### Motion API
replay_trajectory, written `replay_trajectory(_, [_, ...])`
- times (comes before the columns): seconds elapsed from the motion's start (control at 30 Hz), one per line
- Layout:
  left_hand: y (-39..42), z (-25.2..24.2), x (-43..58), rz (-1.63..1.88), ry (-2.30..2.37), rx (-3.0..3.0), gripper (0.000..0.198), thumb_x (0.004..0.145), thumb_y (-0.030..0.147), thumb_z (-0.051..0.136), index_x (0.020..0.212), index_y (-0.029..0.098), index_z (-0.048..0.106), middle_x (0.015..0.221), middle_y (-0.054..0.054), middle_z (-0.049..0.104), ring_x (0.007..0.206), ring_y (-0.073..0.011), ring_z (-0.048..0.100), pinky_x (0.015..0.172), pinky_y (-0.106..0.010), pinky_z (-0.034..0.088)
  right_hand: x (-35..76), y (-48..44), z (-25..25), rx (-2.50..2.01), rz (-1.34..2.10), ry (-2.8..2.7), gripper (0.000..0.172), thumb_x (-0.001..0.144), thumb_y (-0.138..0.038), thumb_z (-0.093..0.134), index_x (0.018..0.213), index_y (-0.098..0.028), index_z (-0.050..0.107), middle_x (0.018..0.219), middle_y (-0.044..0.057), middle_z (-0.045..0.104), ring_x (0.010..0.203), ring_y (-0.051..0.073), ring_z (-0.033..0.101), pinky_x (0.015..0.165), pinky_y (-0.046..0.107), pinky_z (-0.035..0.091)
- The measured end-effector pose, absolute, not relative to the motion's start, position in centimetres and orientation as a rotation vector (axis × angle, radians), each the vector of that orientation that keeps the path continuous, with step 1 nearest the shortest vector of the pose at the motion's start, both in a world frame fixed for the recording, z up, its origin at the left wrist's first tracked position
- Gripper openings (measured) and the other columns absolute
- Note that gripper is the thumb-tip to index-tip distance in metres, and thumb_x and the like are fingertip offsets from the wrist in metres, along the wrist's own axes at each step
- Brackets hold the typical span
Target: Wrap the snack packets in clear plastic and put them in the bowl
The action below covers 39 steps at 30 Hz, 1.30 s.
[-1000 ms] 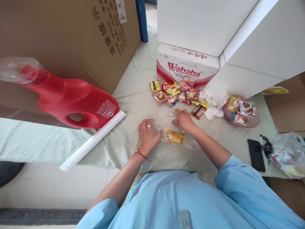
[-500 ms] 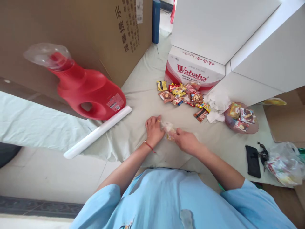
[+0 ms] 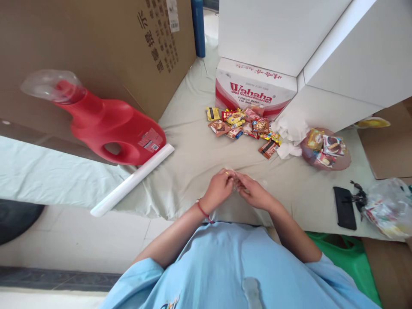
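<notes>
A small crumpled piece of clear plastic [image 3: 237, 185], perhaps a bag or wrapper, is between my two hands just above the cloth, mostly covered by the fingers. My left hand [image 3: 220, 189], with a ring and a red string bracelet, has its fingers curled closed on one side of the plastic. From the other side my right hand [image 3: 256, 192] pinches it, fingertips close to the left ones. What the plastic contains, if anything, cannot be made out. Beyond my hands lies a pile of small wrapped snacks [image 3: 233, 131] in yellow, red and brown packets.
Behind the snacks stands a Wahaba-style printed carton [image 3: 254, 92]. A red jug [image 3: 119, 124] and white roll [image 3: 131, 180] lie left. White tissues [image 3: 289, 128], a bowl with packets [image 3: 307, 156], a black phone [image 3: 345, 208] and a plastic bag [image 3: 388, 210] are right.
Both hands have come together and nearer my body, bunching the plastic between them. Earlier they were further apart with the plastic stretched out in view. The camera view has shifted slightly.
</notes>
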<state>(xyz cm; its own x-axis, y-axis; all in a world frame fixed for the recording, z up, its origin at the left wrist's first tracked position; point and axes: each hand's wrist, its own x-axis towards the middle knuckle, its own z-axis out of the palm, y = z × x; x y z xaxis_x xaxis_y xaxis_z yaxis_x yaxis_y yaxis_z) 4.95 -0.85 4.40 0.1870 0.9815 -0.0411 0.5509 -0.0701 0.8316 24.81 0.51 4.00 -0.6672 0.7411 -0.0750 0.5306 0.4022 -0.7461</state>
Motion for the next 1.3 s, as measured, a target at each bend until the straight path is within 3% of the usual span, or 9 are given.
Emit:
replay_trajectory(0.1, [-2.1,3.3,7.2,0.548,1.469,2.006,0.035,0.087,0.008,0.049,0.115,0.016,0.069,0.122,-0.015,0.067,0.113,-0.0264,0.064,0.101,-0.041,0.053,27.2,0.3,3.4,-1.305,0.919,-2.189,0.046,0.099,-0.018,0.043,0.141,-0.024,0.061,0.121,0.012,0.068,0.109,0.024,0.065,0.099,0.043,0.055])
replay_trajectory(0.23, [-3.4,2.7,7.7,0.350,1.549,2.220,0.042,0.097,0.013,0.046,0.136,0.012,0.061,0.134,-0.017,0.063,0.121,-0.0301,0.059,0.102,-0.045,0.050,29.3,-1.3,2.3,-1.798,0.423,-2.109,0.038,0.094,-0.035,0.063,0.126,-0.017,0.071,0.132,0.020,0.062,0.123,0.036,0.054,0.107,0.056,0.047])
replay_trajectory(0.33, [-3.8,2.8,7.6,0.265,1.569,2.275,0.042,0.100,0.013,0.042,0.139,0.013,0.059,0.137,-0.016,0.063,0.123,-0.0299,0.057,0.097,-0.044,0.049,30.2,-2.4,2.4,-1.871,0.472,-2.198,0.023,0.091,-0.031,0.064,0.107,-0.018,0.073,0.135,0.018,0.062,0.125,0.036,0.053,0.106,0.052,0.047])
replay_trajectory(0.47, [-4.1,2.6,7.7,0.241,1.588,2.353,0.040,0.101,0.013,0.043,0.136,0.018,0.063,0.139,-0.014,0.064,0.124,-0.0286,0.057,0.096,-0.043,0.046,29.5,-1.4,4.4,-1.806,0.761,-2.113,0.018,0.099,-0.033,0.053,0.094,-0.021,0.066,0.098,0.008,0.070,0.088,0.022,0.064,0.082,0.033,0.051])
replay_trajectory(0.57, [-4.2,2.3,7.9,0.279,1.578,2.376,0.039,0.101,0.011,0.043,0.132,0.017,0.065,0.141,-0.015,0.063,0.129,-0.0284,0.057,0.102,-0.045,0.044,26.2,1.0,6.0,-1.739,0.763,-2.173,0.016,0.100,-0.032,0.053,0.095,-0.022,0.064,0.088,0.004,0.070,0.083,0.020,0.064,0.079,0.028,0.048])
replay_trajectory(0.73, [-4.8,1.7,6.4,0.367,1.531,2.333,0.039,0.088,0.008,0.052,0.122,0.014,0.070,0.137,-0.018,0.065,0.133,-0.0315,0.056,0.116,-0.052,0.042,19.2,3.8,6.7,-1.774,0.728,-2.525,0.025,0.106,-0.024,0.044,0.113,-0.016,0.066,0.114,0.012,0.070,0.096,0.022,0.066,0.083,0.030,0.048])
replay_trajectory(0.87, [-7.1,0.5,2.4,0.566,1.461,2.265,0.049,0.082,0.006,0.051,0.126,0.017,0.070,0.134,-0.015,0.068,0.133,-0.0300,0.058,0.116,-0.053,0.046,17.4,2.5,6.3,-1.671,0.584,-2.660,0.043,0.105,-0.048,0.053,0.125,-0.011,0.063,0.121,0.018,0.065,0.109,0.030,0.062,0.089,0.038,0.051])
replay_trajectory(0.97, [-9.1,-0.6,-0.9,0.688,1.607,2.167,0.036,0.090,0.012,0.048,0.113,0.019,0.073,0.123,-0.013,0.073,0.131,-0.0314,0.060,0.111,-0.054,0.051,17.5,1.1,5.5,-1.631,0.442,-2.686,0.060,0.096,-0.056,0.066,0.131,-0.008,0.060,0.124,0.021,0.062,0.116,0.035,0.056,0.097,0.046,0.050])
replay_trajectory(1.3, [-7.7,-1.6,-2.5,0.796,1.782,2.153,0.022,0.100,0.029,0.050,0.101,0.021,0.071,0.107,-0.012,0.072,0.120,-0.0336,0.063,0.102,-0.053,0.054,25.1,1.9,5.2,-1.715,0.649,-2.114,0.037,0.107,-0.028,0.042,0.138,-0.022,0.061,0.132,0.013,0.067,0.123,0.025,0.059,0.109,0.038,0.047])
